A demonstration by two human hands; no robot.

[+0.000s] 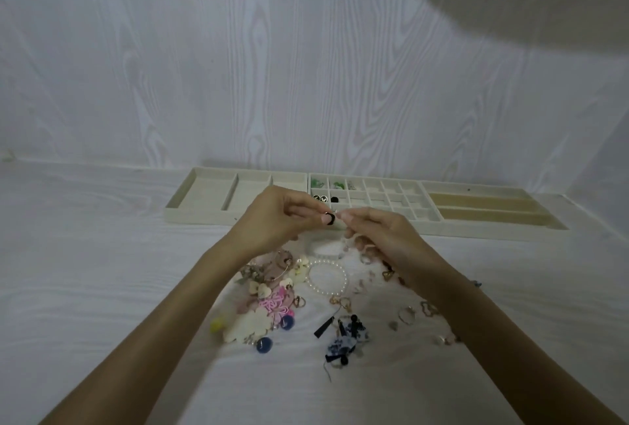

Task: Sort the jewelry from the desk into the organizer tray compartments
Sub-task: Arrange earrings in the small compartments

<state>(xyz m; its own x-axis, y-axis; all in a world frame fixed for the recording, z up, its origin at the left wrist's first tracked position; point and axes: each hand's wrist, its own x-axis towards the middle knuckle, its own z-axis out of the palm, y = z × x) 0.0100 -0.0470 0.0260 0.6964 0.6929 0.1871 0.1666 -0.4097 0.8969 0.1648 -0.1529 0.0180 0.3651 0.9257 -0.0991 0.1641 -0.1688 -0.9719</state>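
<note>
My left hand [279, 217] pinches a small black earring [331, 217] between thumb and fingertips, held above the desk in front of the organizer tray [367, 224]. My right hand [381, 237] meets it from the right, its fingertips pinching the same small piece. A pile of jewelry lies on the desk below my hands: a pearl bracelet [327, 276], a pink flower piece [274, 304], blue pom-pom earrings [263, 344], and blue-and-white tassel earrings [345, 339]. The tray's small grid compartments [391, 198] hold a few green and black pieces at their left.
The cream tray runs along the back of the desk against a white wood-grain wall [272, 67]. Its left section [211, 196] has long compartments, its right section [476, 207] has tan slots. Rings [406, 314] lie scattered under my right forearm.
</note>
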